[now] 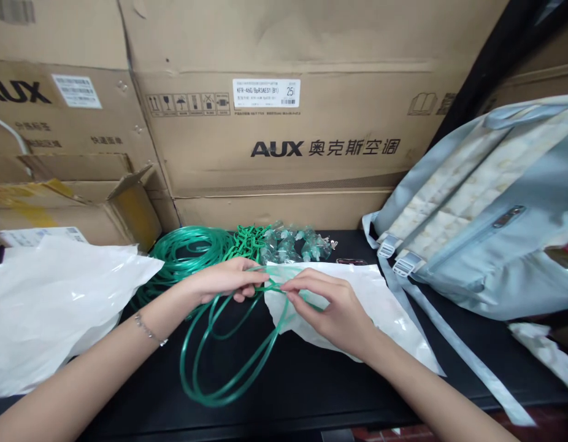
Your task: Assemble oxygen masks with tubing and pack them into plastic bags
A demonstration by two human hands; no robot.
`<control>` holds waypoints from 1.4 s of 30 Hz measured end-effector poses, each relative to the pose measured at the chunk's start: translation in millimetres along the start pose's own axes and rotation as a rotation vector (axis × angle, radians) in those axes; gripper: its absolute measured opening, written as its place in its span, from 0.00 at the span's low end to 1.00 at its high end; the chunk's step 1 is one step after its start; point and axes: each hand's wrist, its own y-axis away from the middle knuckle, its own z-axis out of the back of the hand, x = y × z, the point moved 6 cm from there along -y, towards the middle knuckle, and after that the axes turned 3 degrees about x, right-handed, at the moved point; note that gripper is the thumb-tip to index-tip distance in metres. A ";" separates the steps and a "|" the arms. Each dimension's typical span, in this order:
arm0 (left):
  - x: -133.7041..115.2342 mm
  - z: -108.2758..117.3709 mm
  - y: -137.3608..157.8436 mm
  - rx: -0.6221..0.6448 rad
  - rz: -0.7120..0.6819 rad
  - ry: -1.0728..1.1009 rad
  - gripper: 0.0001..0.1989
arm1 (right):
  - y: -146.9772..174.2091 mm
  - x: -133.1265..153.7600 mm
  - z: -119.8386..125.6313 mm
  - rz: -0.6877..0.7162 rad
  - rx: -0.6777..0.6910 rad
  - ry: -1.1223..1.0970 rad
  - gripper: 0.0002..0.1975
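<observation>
My left hand [235, 279] is closed around a loose coil of clear green tubing [219, 398], whose loops hang down over the black table. Thumb and fingers of my right hand [327, 304] pinch the same coil from the other side, close to my left fingertips. A thin green strip [275, 284] runs across the tubing between both hands; its ends are hard to make out. Behind my left hand lies a larger coil of green tubing [187, 242]. Beside it are a pile of green ties [249, 241] and several clear plastic pieces with green parts [288, 244].
A white sheet [380, 294] lies under and beyond my right hand. White plastic packaging [58, 307] covers the left side, before an opened carton [81, 196]. Large cardboard boxes [284, 178] stand behind. A light blue backpack [486, 245] rests at right, its strap trailing across the black table [210, 423].
</observation>
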 end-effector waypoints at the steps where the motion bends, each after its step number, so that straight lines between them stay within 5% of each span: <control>1: -1.2 6.6 4.3 -0.049 -0.004 -0.096 0.15 | 0.4 -0.4 0.9 -0.003 -0.010 0.001 0.07; 4: -9.3 22.7 17.6 -0.255 -0.070 -0.488 0.16 | 0.5 -0.9 3.3 -0.007 -0.041 0.001 0.08; 7: -11.9 17.9 20.6 -0.274 -0.141 -0.724 0.13 | -0.8 0.0 2.5 0.001 -0.058 -0.002 0.08; 11: -9.5 -6.3 7.8 -0.137 -0.278 -0.716 0.12 | -2.0 3.1 -5.6 0.029 -0.045 -0.014 0.08; 15: -12.5 -21.9 -3.2 -0.180 -0.377 -0.729 0.13 | -0.8 7.7 -12.1 0.060 -0.033 -0.038 0.09; 18: -19.9 -23.4 -0.9 -0.193 -0.402 -0.755 0.13 | 0.8 10.7 -11.6 0.084 -0.040 -0.049 0.09; 24: -35.1 -12.9 12.7 0.038 -0.338 -0.680 0.14 | 0.4 11.4 -6.4 0.042 -0.063 -0.024 0.07; 29: -26.0 3.2 7.9 -0.044 -0.260 -0.592 0.14 | -11.2 -0.3 -4.7 0.002 0.225 -0.007 0.06; 33: -13.8 7.9 1.0 -0.127 -0.219 -0.517 0.13 | -32.1 -35.7 9.2 -0.084 0.281 0.148 0.12; 38: -11.4 11.4 -4.8 -0.238 -0.215 -0.379 0.07 | -45.3 -64.4 -15.6 -0.151 0.668 0.051 0.22; 42: -14.6 7.6 -7.3 -0.271 -0.264 -0.467 0.09 | -48.3 -67.0 -27.2 -0.150 0.721 -0.039 0.14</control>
